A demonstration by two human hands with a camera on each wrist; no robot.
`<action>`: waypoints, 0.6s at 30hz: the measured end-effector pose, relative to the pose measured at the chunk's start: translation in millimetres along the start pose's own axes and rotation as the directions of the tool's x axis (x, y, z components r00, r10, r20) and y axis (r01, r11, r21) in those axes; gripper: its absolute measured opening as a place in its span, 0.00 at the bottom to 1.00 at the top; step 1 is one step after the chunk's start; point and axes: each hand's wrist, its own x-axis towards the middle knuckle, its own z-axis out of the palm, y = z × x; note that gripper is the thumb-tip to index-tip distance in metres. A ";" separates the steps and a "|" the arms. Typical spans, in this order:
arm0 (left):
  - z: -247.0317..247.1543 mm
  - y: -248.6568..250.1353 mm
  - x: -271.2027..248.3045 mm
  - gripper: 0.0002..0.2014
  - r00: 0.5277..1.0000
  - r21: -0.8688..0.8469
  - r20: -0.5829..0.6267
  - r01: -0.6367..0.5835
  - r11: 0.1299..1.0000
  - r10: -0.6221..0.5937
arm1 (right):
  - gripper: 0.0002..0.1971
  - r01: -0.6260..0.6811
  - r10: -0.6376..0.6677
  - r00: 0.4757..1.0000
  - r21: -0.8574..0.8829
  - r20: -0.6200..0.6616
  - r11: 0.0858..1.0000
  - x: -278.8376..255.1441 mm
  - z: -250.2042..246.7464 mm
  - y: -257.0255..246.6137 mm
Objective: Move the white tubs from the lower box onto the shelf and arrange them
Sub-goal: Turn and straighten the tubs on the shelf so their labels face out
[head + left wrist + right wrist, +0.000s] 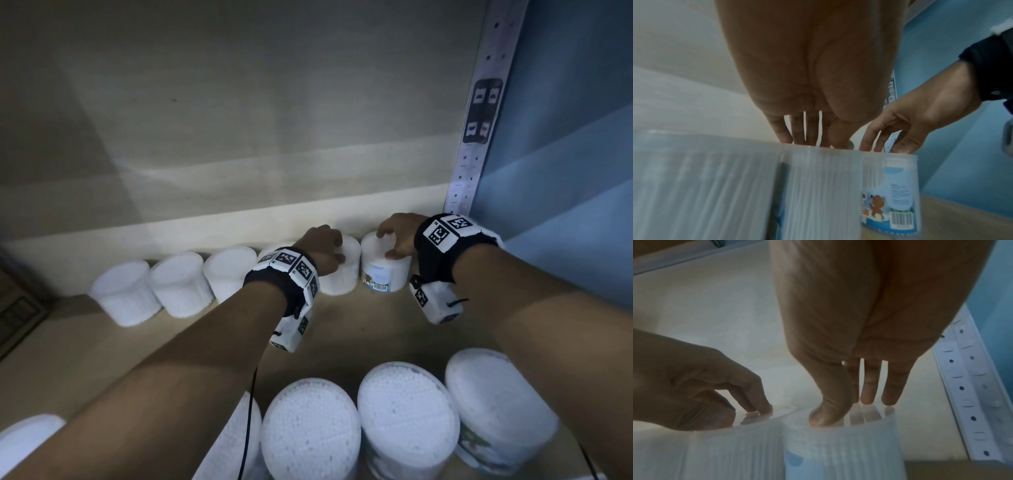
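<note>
Along the back of the wooden shelf (352, 325) runs a row of white tubs. My left hand (337, 250) arches over a plain tub (342, 282) and grips its lid from above, fingertips on the far edge. In the left wrist view, this tub (824, 186) sits right under the fingers (809, 129). My right hand (390, 245) grips the neighbouring labelled tub (387, 274), the last at the right end, thumb on the near rim and fingers on the far rim. The right wrist view shows that tub (842, 446) touching the plain one (735, 451).
Three more tubs (180, 284) stand to the left in the back row. A front row of several tubs (407, 411) stands close below my forearms. A perforated white post (479, 137) and a blue wall bound the right side. A cardboard box (17, 308) sits at far left.
</note>
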 end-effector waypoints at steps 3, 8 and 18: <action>1.2 -0.6 0.6 0.21 1.000 -0.012 -0.005 0.002 1.000 -0.002 | 0.30 0.040 -0.041 0.999 0.028 0.030 0.999 -2.3 -3.0 3.0; 3.0 -1.5 0.8 0.22 1.000 -0.013 -0.011 -0.001 1.000 0.001 | 0.24 -0.020 0.026 0.996 0.072 -0.084 0.997 4.1 -0.4 -3.0; 5.4 -4.0 3.9 0.21 1.000 0.001 0.005 0.000 1.000 0.000 | 0.33 -0.096 0.093 0.993 -0.036 -0.078 0.995 11.1 11.5 -2.0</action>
